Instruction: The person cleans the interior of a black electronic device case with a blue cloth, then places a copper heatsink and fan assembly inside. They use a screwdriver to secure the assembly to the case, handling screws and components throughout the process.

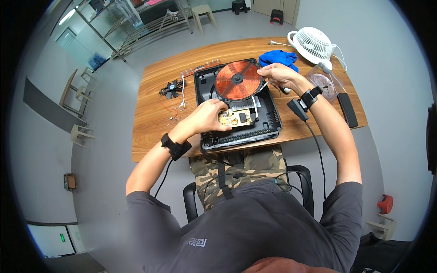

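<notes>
A black plastic housing (241, 138) of an induction cooker lies open on the wooden table in front of me. Over its far part sits a round copper coil (227, 84) with a dark centre, tilted slightly. My right hand (280, 75) pinches the coil's right rim between thumb and fingers. My left hand (211, 116) is closed on the left edge of a yellowish circuit board (234, 119) in the nearer part of the housing. A finned metal heat sink (246, 104) shows between board and coil. White wires run down beside the coil.
On the wooden table (152, 109), a small black fan (172, 89) and loose screws lie left. A blue cloth (278, 58), white fan (313, 45), clear container (324, 82) and black box (347, 110) are right. A red strip with small parts (200, 68) lies behind the housing.
</notes>
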`<state>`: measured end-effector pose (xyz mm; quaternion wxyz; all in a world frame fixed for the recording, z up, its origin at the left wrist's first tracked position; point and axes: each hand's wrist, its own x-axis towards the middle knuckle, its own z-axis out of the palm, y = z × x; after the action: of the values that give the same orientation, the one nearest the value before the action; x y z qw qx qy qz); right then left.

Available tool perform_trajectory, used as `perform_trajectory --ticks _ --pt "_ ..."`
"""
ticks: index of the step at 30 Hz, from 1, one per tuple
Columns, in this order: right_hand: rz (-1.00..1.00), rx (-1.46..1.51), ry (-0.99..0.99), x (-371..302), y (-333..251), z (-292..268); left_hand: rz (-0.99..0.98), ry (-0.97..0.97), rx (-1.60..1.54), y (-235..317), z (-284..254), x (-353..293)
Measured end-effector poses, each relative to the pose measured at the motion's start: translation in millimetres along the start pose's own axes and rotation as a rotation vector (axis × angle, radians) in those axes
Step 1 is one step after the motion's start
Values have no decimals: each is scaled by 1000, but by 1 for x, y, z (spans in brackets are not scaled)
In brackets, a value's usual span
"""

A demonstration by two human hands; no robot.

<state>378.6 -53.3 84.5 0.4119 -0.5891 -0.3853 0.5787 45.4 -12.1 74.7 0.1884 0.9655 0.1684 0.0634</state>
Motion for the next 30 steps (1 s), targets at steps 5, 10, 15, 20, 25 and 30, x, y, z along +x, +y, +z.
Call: perform_trajectory --ticks 5,10,15,20,25,30 --pt "-5 -52 -35 12 6 7 -64 -94 63 15 -34 -4" --pt "-56 -71 -41 16 -11 18 -146 -152 -6 28 -51 -5" --pt "-96 -76 -98 7 -24 19 -186 -166 -103 41 -37 -4" --pt "-88 -90 -114 9 -19 16 -174 -152 -89 43 -34 0" --pt "-96 -95 -63 14 -13 2 -129 4 -62 34 -17 9" --pt "-66 -83 -22 16 -3 -4 -81 78 -26 16 5 12"
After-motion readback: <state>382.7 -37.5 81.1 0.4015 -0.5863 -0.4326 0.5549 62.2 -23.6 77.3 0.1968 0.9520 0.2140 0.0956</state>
